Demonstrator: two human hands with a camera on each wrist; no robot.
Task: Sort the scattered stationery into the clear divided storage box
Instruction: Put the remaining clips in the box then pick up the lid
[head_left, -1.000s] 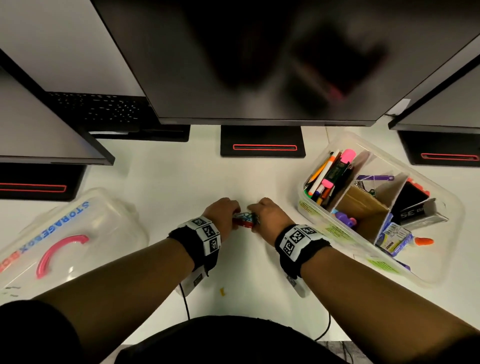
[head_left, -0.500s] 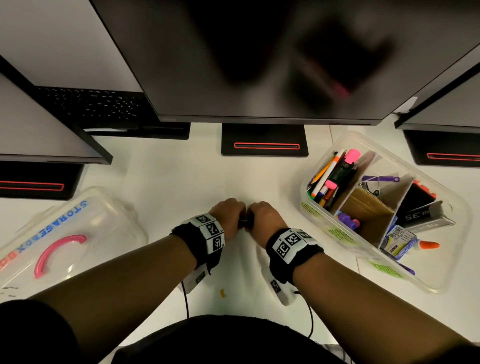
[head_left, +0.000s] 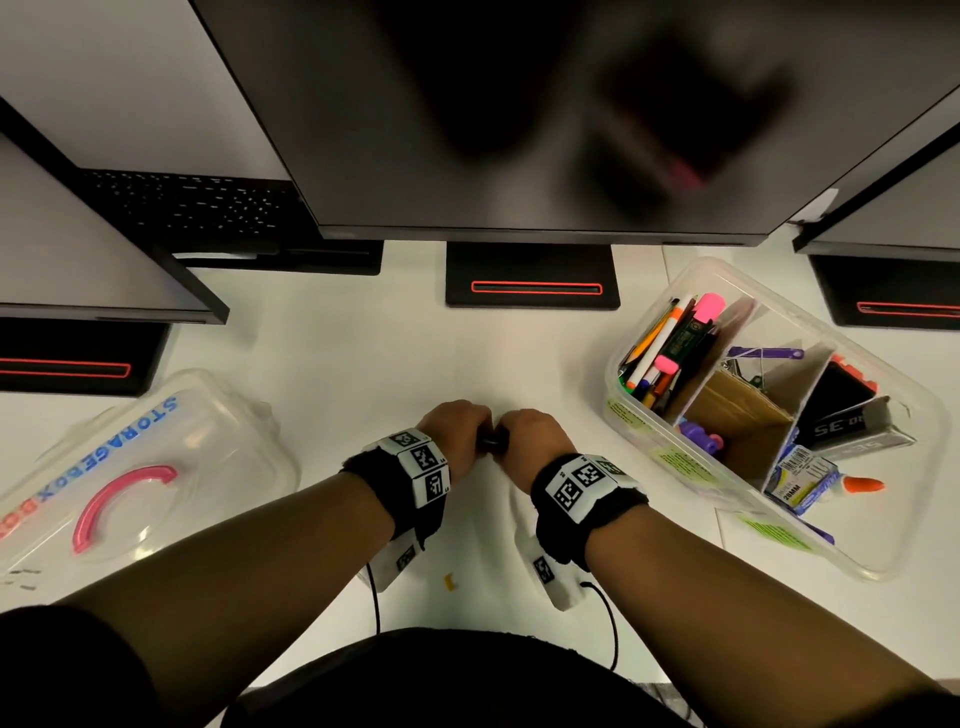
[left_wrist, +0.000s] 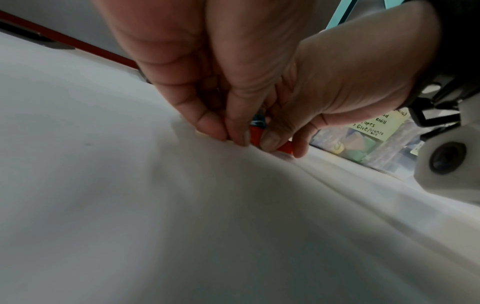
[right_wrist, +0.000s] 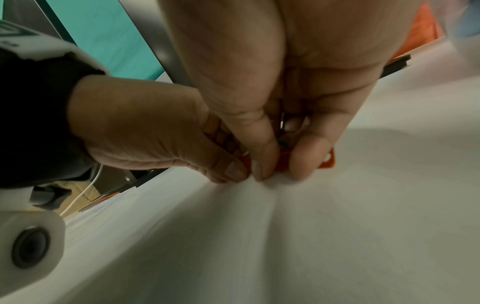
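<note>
A small red item with a teal patch (left_wrist: 255, 134) lies on the white table, pinched from both sides. My left hand (head_left: 460, 426) grips its left end with curled fingertips (left_wrist: 215, 129). Pressed close beside it, my right hand (head_left: 527, 434) pinches the other end between thumb and fingers (right_wrist: 306, 160). In the head view the two hands hide almost all of the item (head_left: 491, 442), which shows only as a dark sliver. The clear divided storage box (head_left: 883, 566) stands to the right, with pens, highlighters, clips, staple boxes and a glue bottle in its cardboard-walled sections.
The box's clear lid with a pink handle (head_left: 119, 499) lies at the left. Three monitors on black stands (head_left: 532, 286) overhang the back of the table. A tiny yellow scrap (head_left: 449, 581) lies near my body. Wrist cables trail toward the front edge.
My hands have drawn together over the red item, which showed plainly between them a second ago and is now nearly covered. My right wrist shifted slightly left.
</note>
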